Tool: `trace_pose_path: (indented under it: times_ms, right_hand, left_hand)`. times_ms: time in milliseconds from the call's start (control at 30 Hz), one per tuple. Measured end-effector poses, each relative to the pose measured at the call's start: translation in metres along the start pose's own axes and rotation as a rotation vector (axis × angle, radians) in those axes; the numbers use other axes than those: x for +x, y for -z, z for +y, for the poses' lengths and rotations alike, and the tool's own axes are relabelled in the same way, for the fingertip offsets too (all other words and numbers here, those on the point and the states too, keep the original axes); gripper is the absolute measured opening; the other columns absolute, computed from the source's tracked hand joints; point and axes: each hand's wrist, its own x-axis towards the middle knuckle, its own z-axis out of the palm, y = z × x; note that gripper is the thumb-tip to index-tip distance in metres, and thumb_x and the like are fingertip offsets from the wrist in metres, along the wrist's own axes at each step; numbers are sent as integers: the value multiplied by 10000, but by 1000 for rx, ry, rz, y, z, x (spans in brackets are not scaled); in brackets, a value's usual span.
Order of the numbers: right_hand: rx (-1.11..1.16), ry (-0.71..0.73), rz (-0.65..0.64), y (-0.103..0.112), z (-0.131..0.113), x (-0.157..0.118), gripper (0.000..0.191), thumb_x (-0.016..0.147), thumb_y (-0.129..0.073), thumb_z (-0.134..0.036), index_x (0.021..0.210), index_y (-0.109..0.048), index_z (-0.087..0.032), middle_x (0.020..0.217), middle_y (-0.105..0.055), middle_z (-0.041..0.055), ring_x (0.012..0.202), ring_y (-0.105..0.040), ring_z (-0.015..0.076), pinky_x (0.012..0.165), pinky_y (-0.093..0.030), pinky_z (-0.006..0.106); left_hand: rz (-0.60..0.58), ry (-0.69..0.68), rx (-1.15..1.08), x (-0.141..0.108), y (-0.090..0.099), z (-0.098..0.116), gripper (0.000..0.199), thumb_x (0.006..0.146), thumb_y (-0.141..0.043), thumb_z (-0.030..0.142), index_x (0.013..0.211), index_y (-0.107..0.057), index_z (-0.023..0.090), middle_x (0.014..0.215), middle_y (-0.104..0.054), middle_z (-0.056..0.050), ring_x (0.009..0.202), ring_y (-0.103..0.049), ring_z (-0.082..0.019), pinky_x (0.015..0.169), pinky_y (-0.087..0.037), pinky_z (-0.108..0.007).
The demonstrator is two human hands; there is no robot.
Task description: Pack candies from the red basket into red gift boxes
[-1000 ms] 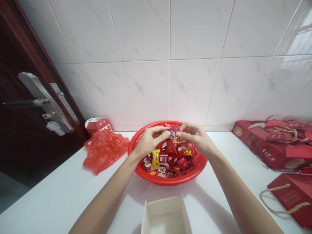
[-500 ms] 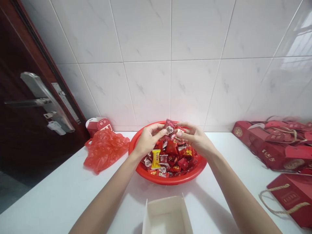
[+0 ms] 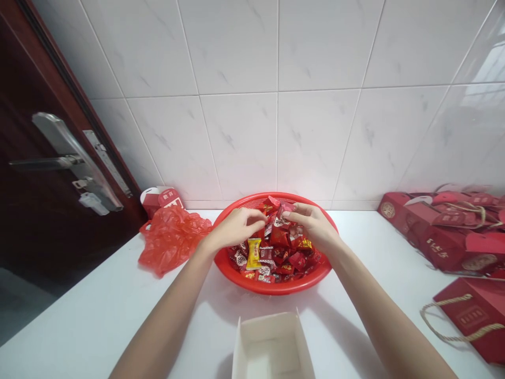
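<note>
A red plastic basket (image 3: 272, 288) on the white table is heaped with wrapped candies, most in red wrappers. One yellow-wrapped candy (image 3: 253, 253) lies near the front of the heap. Over the right side of the basket, my right hand (image 3: 315, 223) pinches a dark red candy (image 3: 281, 218) with a pale printed patch between thumb and fingers. My left hand (image 3: 239, 227) hovers above the left part of the heap, its thumb and bent fingers slightly apart, and I see no candy between them. In front of the basket stands an open white box (image 3: 272, 345).
A crumpled red plastic bag (image 3: 171, 237) lies left of the basket, with a small red-and-white box (image 3: 161, 200) behind it. Several red gift boxes (image 3: 445, 231) are piled at right; nearer is one with rope handles (image 3: 473, 316). A tiled wall (image 3: 244, 137) backs the table.
The heart-printed candy that was in my left fingers now appears in my right hand. My left hand has drawn slightly left and down, away from it.
</note>
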Motion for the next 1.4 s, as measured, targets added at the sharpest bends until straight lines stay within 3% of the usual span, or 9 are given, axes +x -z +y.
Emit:
trace_pose_path:
  times_ms: [167,333,433,633,733,833,1033,1233,1400]
  right_hand:
    - [-1,-11,-2,0,1,0,259,722,-811,-410,745,-667,-196,714,-650,-5,526,-479,90,520,-343,258]
    - [-4,-46,2,1,-1,1,298,688,-835,-428,723,-662,-188,635,-576,-26,487,-385,66,453,-250,236]
    - [-7,-83,14,1,-1,1,295,678,-840,-426,749,-690,-182,656,-582,-17,527,-435,78,445,-273,222]
    - [27,-144,48,2,-2,2,288,675,-840,-413,781,-716,-176,733,-652,8,579,-519,94,472,-370,219]
    - [31,-147,46,3,-1,3,326,643,-858,-439,768,-707,-178,754,-650,12,587,-521,100,445,-358,217]
    - [42,-164,4,3,-1,3,354,635,-861,-457,775,-695,-178,701,-605,-7,541,-480,90,401,-339,214]
    - [83,-198,-73,1,-3,2,392,631,-872,-469,753,-637,-180,604,-517,-58,433,-408,59,340,-299,210]
    - [79,-224,-79,0,-5,0,420,616,-885,-470,772,-633,-173,558,-488,-76,416,-347,36,330,-223,182]
    - [74,-236,-155,1,-5,-1,435,687,-832,-518,727,-580,-166,562,-607,-5,401,-352,32,347,-176,173]
  left_hand:
    - [-348,131,350,-3,9,-15,345,717,-640,190,1019,-797,248,1055,-775,-56,953,-698,-259,773,-495,-279]
    - [-398,129,448,-1,5,-20,652,583,-704,123,1216,-724,274,1283,-692,-62,1146,-638,-294,904,-490,-292]
    - [-451,139,489,-1,5,-21,755,549,-758,150,1289,-674,272,1350,-645,-67,1209,-602,-305,961,-480,-305]
    - [-534,250,448,2,5,-23,682,602,-759,209,1277,-675,250,1173,-735,-36,1062,-664,-257,828,-503,-252]
    - [-529,247,435,4,5,-24,426,685,-709,262,1107,-748,218,958,-766,-25,862,-684,-219,717,-484,-243]
    - [-505,224,421,4,8,-25,290,797,-607,307,1018,-750,184,917,-759,-38,797,-665,-203,688,-465,-246]
    - [-469,140,226,0,16,-17,375,879,-555,368,1179,-679,179,1117,-735,-65,974,-656,-222,803,-476,-254]
    - [-382,84,32,-2,17,-9,397,914,-535,493,1146,-643,189,1204,-683,-72,1102,-614,-247,915,-474,-297]
    - [-311,47,-91,-4,16,-3,433,885,-608,462,1242,-608,216,1234,-659,-53,1108,-604,-236,912,-479,-305]
